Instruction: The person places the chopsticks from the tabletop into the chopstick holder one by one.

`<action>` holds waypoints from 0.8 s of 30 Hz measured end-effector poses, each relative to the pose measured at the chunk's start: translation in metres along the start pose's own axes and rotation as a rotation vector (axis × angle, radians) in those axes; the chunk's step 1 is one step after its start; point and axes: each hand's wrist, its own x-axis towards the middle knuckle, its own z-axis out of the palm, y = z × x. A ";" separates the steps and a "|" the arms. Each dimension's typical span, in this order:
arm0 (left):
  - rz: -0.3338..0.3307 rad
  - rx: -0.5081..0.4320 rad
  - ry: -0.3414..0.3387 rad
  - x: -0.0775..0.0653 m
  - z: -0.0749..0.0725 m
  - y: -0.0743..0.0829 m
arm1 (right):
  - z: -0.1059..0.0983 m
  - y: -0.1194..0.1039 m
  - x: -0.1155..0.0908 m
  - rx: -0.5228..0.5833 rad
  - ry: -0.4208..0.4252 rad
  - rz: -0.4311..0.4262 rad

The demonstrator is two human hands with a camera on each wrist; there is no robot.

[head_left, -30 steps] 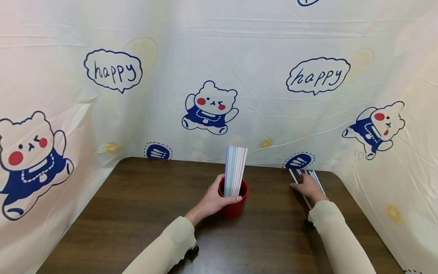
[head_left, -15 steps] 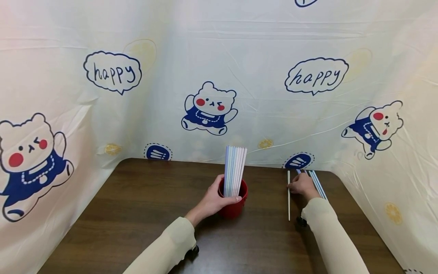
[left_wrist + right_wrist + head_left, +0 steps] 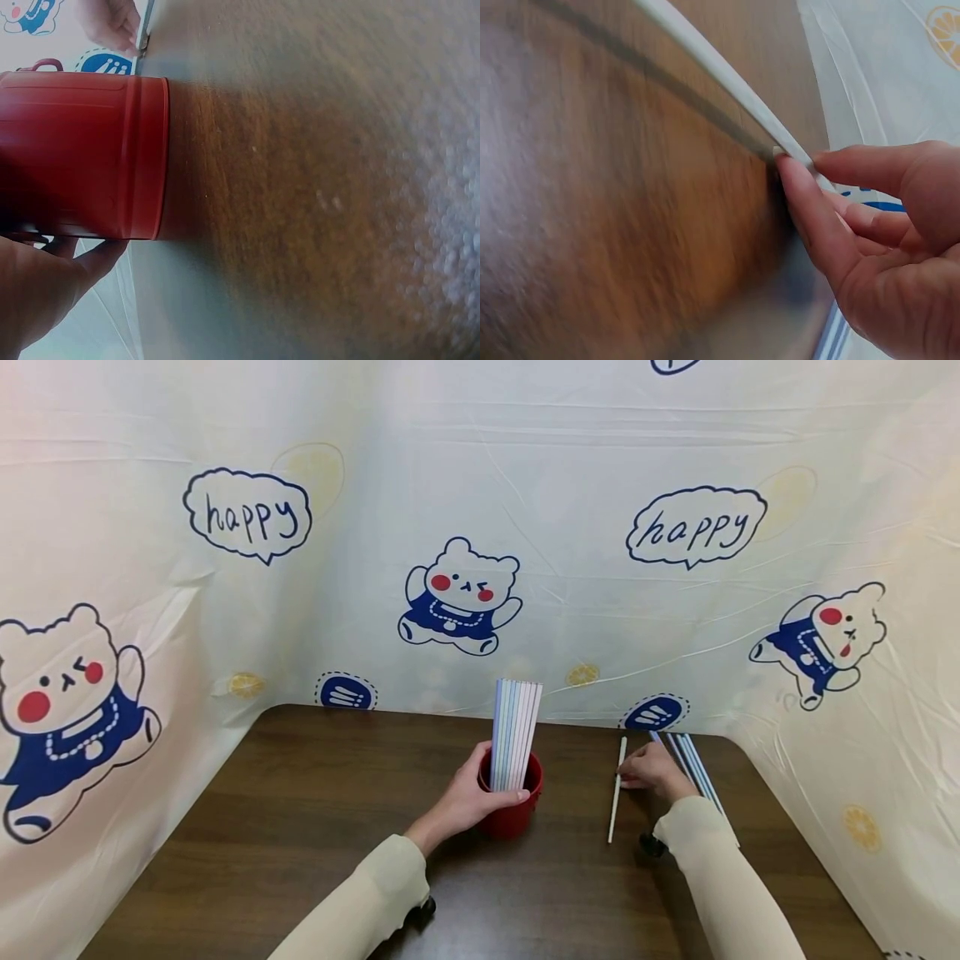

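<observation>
Near the middle of the table, my left hand [image 3: 467, 795] grips a red pail [image 3: 508, 822] at its rim. A tight bundle of thin sticks [image 3: 515, 727], pale blue to pinkish white, stands upright in it. The left wrist view shows the pail's side [image 3: 82, 157] and the fingers [image 3: 101, 259] against it. To the right, my right hand [image 3: 654, 770] pinches one thin white straw-like stick [image 3: 614, 814] between thumb and fingertips. In the right wrist view this stick [image 3: 727, 79] slants away from the fingers, its shadow on the wood beside it.
Several blue and white sticks [image 3: 701, 768] lie side by side at the back right of the brown wooden table [image 3: 322, 835], partly behind the right hand and sleeve. A patterned cloth [image 3: 570, 610] hangs along the table's back and sides.
My right hand has shifted left, bringing the white stick away from the other sticks and swinging its near end left toward the pail. The left hand and the pail have stayed put.
</observation>
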 end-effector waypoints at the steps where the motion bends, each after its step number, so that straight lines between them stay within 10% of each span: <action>1: 0.002 0.000 -0.001 0.000 0.000 0.000 | 0.002 0.000 0.000 0.028 -0.008 -0.002; 13: -0.009 0.001 -0.001 -0.001 0.002 -0.005 | 0.027 -0.005 -0.001 0.261 0.142 -0.152; 24: 0.019 -0.003 0.006 0.000 0.001 -0.001 | 0.030 -0.068 -0.016 0.330 0.250 -0.383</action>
